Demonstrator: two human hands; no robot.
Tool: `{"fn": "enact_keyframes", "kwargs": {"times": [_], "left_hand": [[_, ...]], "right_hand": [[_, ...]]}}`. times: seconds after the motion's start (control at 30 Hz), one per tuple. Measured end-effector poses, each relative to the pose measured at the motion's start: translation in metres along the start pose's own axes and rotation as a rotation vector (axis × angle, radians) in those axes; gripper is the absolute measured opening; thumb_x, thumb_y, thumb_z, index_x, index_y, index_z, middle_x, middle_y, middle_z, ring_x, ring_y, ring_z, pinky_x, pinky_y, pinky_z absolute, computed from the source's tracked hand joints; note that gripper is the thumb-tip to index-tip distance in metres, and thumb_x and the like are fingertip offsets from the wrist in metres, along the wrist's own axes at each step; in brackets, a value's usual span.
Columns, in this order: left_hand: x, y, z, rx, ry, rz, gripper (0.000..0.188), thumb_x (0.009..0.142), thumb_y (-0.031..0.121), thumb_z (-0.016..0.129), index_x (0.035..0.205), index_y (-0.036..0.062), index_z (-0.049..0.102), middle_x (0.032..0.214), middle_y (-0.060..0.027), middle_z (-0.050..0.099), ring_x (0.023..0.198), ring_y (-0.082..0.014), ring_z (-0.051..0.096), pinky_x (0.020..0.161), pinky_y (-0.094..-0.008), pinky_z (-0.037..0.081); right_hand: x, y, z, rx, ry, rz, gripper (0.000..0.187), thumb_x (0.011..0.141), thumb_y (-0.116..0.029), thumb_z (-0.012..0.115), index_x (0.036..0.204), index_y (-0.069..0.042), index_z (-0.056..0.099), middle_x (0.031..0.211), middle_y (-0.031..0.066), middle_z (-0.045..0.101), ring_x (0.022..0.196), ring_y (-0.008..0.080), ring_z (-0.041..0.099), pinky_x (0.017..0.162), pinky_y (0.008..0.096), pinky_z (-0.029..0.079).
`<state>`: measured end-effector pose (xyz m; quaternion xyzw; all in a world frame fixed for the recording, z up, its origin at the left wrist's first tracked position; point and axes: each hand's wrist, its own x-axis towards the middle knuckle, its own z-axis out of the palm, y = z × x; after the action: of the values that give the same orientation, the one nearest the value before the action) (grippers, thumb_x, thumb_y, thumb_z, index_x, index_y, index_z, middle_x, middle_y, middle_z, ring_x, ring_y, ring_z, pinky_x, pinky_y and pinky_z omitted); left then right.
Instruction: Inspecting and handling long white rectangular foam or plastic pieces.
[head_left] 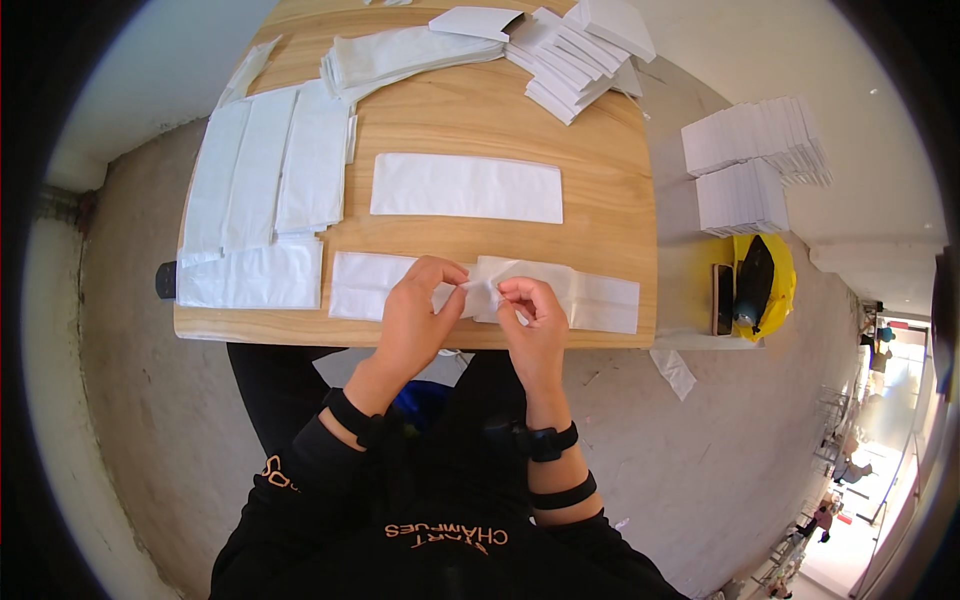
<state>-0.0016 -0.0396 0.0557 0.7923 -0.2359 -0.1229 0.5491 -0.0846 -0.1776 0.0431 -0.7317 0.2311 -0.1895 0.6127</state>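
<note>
"Translucent film (525,268): whitish, lying across the middle of a long white strip (610,303) at the near edge of the wooden table (605,205). Hands?"

"Both pinching. Left hand (418,308) has thumb and index finger on the film's gathered left end; right hand (535,325) pinches it just beside, fingers curled. Tips nearly meet. Exact grip under the fingertips: too small to tell."

"Weight?"

"Next to nothing, I'd say. Thin, limp, a bit shiny, so probably slippery. Likely creases or tears if yanked."

"Best hold?"

"Edge or corner, thumb against index finger, light pressure. Two pinches close together should control it better than one. Mid-sheet grabs would probably just bunch it."

"And the strip under it?"

"Lies flat, both ends showing past the film. Looks soft, bendy, light; likely slides on smooth wood. Take it by a short end. Similar white piece (466,188) lies just beyond, apart from both hands."
</note>
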Motion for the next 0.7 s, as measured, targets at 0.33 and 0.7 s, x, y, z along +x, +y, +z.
{"fn": "enact_keyframes", "kwargs": {"times": [0.33,0.7], "left_hand": [[-0.016,-0.028,-0.028,-0.582,0.152,-0.177,0.01,0.095,0.003,0.054,0.104,0.0019,0.057,0.101,-0.0022,0.063,0.097,-0.0097,0.057,0.091,-0.0273,0.044],[-0.051,-0.067,-0.059,-0.705,0.121,-0.455,0.021,0.095,0.004,0.047,0.113,0.0043,0.057,0.112,-0.0031,0.062,0.103,-0.0116,0.056,0.095,-0.0281,0.043]], "right_hand": [[-0.001,0.009,-0.01,-0.018,0.029,0.087,0.017,0.083,0.004,0.058,0.099,-0.001,0.063,0.094,0.0055,0.063,0.084,0.0112,0.061,0.082,0.026,0.05],[0.004,0.016,-0.013,0.012,0.105,0.186,0.031,0.09,-0.022,0.064,0.11,0.001,0.059,0.098,0.0106,0.063,0.085,0.016,0.06,0.076,0.0301,0.049]]}}
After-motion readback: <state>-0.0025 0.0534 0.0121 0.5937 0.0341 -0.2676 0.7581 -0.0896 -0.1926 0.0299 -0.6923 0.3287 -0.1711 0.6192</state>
